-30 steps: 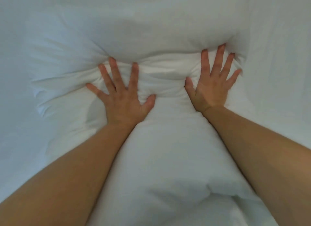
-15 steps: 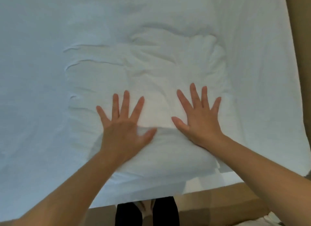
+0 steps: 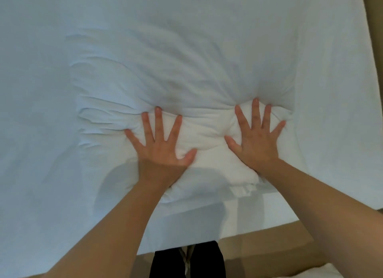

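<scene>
Two flat hands press a soft white fabric-covered pillow (image 3: 186,95) into a bed.

The left hand (image 3: 163,147) lies palm down with fingers straight and spread wide, thumb out to the side, gripping nothing; it pushes into the near half of the pillow. The right hand (image 3: 256,141) does the same just beside it, fingers fanned and straight, its fingertips sunk into a deep crease. The pillow sits on the smooth white bed sheet (image 3: 51,132), near the bed's front edge, with creases fanning away from both hands. Below the edge show a tan floor (image 3: 269,250) and dark trouser legs (image 3: 207,261).
</scene>
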Demonstrator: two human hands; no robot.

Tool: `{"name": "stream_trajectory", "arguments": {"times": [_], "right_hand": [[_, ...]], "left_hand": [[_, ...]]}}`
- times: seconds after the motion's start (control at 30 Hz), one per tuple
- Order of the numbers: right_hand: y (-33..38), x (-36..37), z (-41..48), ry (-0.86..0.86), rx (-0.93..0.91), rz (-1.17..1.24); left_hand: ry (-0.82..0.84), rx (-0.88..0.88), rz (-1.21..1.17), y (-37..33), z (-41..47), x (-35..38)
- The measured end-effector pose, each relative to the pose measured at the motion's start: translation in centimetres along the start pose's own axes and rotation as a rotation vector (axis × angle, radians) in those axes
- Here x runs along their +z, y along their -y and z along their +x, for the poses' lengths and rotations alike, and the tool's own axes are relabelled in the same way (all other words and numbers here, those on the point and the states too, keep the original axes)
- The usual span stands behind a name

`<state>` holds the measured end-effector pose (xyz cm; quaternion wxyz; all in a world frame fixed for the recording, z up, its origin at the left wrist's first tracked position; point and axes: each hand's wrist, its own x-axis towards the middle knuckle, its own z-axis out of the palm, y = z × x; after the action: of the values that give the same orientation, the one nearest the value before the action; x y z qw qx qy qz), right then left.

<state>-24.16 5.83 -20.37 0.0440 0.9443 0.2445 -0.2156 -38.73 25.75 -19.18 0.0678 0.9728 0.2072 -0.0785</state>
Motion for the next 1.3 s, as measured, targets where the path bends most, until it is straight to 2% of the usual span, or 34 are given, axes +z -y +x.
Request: {"name": "stream_trajectory", "arguments": {"times": [0.03, 0.1, 0.17, 0.23, 0.3, 0.33, 0.43, 0.53, 0.63, 0.77, 0.9, 1.03, 1.2, 1.3], "right_hand": [[-0.5, -1.0, -0.3, -0.016, 0.008, 0.088], [-1.2, -4.2, 0.0, -0.077, 0.109, 0.425], [-1.4, -7.5, 1.7, -0.206, 0.282, 0.771], [-1.4, -10.5, 4.2, -0.252, 0.494, 0.943], [-2.4, -12.2, 7.0, -0.163, 0.677, 0.976], [-2.7, -12.5, 8.5, -0.058, 0.703, 0.965], [-2.9, -12.1, 11.0, 0.238, 0.647, 0.912], [-3.2, -9.8, 14.5, 0.286, 0.554, 0.933], [-4.4, -9.1, 16.0, 0.232, 0.497, 0.966], [-6.2, -11.0, 13.6, 0.142, 0.406, 1.044], [-8.6, -14.8, 11.0, 0.175, 0.375, 1.182], [-14.5, -21.6, 11.5, 0.110, 0.406, 1.168], [-26.3, -32.2, 16.9, 0.009, 0.450, 1.014], [-31.6, -34.8, 20.9, -0.113, 0.535, 0.890]], "left_hand": [[-0.034, -0.057, -0.041, 0.6, -0.1, -1.2], [-0.068, -0.274, -0.220, 2.2, 1.5, -4.3], [-0.102, -0.573, -0.447, 5.0, 4.7, -6.7], [-0.051, -0.837, -0.718, 8.0, 8.6, -8.5], [0.067, -0.958, -0.867, 10.3, 11.0, -9.4], [0.132, -0.974, -0.873, 11.3, 11.5, -9.2], [0.252, -1.032, -0.858, 12.5, 11.4, -8.0], [0.214, -1.130, -0.909, 12.7, 12.4, -5.7], [0.083, -1.144, -0.922, 12.0, 13.2, -5.1], [-0.029, -1.102, -0.831, 8.5, 11.1, -7.8], [-0.122, -1.051, -0.862, 3.5, 10.7, -13.2], [-0.137, -0.975, -0.901, -3.3, 14.4, -18.0], [-0.122, -0.869, -1.062, -14.0, 23.5, -21.7], [-0.036, -0.804, -0.993, -20.6, 28.4, -21.0]]}}
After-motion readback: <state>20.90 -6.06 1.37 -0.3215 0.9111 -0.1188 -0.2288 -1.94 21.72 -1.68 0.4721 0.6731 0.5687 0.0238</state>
